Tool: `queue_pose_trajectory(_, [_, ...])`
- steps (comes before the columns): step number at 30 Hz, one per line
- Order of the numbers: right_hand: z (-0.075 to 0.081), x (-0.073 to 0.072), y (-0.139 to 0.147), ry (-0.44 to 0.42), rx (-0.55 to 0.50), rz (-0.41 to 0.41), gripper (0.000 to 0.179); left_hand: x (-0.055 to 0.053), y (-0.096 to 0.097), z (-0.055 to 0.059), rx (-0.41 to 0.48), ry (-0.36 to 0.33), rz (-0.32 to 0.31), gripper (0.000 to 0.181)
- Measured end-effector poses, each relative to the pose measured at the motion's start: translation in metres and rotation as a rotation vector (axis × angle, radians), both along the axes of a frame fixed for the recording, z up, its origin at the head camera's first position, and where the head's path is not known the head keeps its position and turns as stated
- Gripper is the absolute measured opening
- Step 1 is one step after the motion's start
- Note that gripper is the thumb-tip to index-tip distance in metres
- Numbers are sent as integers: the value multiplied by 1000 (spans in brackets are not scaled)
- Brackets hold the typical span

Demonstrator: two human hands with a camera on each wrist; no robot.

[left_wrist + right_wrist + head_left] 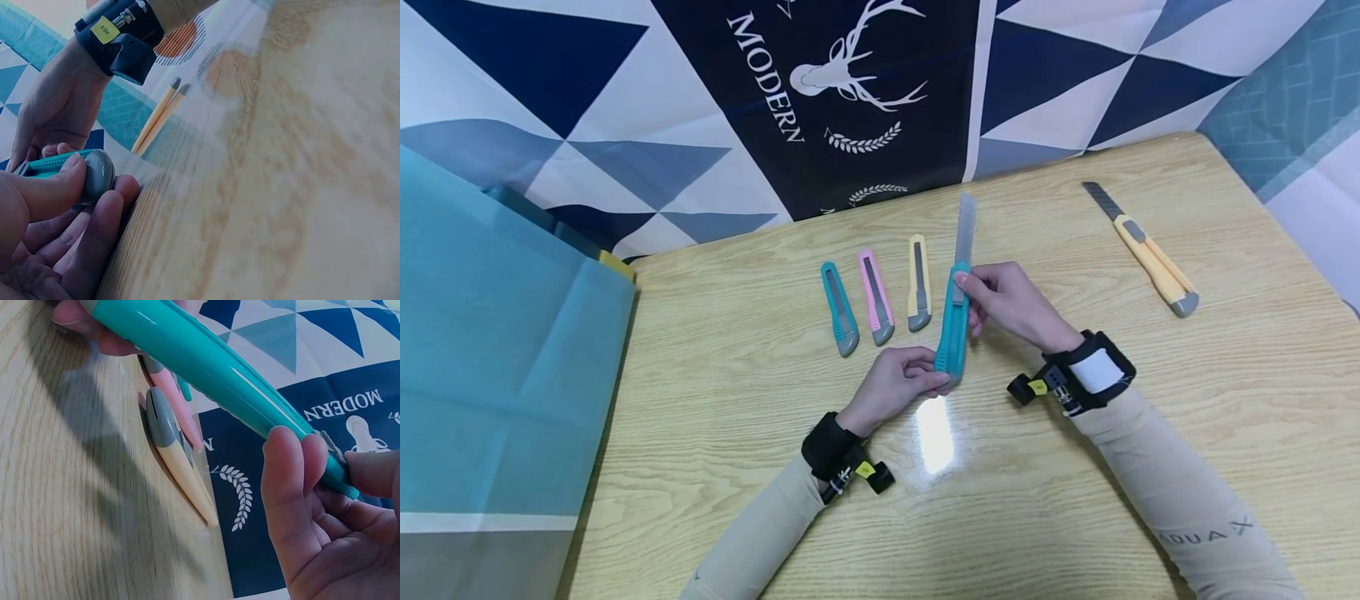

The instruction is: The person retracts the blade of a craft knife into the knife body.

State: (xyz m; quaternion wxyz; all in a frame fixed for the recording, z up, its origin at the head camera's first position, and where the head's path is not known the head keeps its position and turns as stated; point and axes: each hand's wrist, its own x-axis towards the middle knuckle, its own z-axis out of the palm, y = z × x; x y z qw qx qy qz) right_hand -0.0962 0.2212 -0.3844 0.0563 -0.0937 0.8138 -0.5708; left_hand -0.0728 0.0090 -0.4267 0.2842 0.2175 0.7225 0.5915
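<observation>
Both hands hold a large teal utility knife [953,329], its long grey blade [965,229] extended toward the back of the table. My left hand [898,383] pinches the grey butt end between thumb and fingers. With the thumb on the grey slider, my right hand [1011,304] grips the knife near its front. The right wrist view shows the teal handle [206,369] raised above the table, its shadow falling on the wood. Just left of it lie three small utility knives with blades in: yellow [920,283], pink [876,296] and teal [839,308].
A large yellow utility knife [1157,262] lies at the right with its blade out. Patterned cloth [865,100] hangs along the table's back edge. A blue cloth-covered block [497,350] stands at the left. The wooden tabletop [715,333] reflects a bright light near the left hand.
</observation>
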Motion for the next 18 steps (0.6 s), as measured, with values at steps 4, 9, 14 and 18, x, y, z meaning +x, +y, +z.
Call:
queue_pose_trajectory(4, [-12, -4, 3, 5, -7, 5, 41, 3, 0, 9, -13, 20, 0, 20])
queue_pose_trajectory(9, [-16, -6, 3, 12, -38, 21, 33, 4, -1, 9, -7, 28, 3, 20])
queue_pose_trajectory(14, [-17, -5, 2, 1, -54, 38, 26, 2, -1, 8, 6, 1, 2, 21])
queue_pose_trajectory(18, [-17, -5, 1, -8, -37, 24, 26, 3, -1, 7, 0, 9, 4, 20])
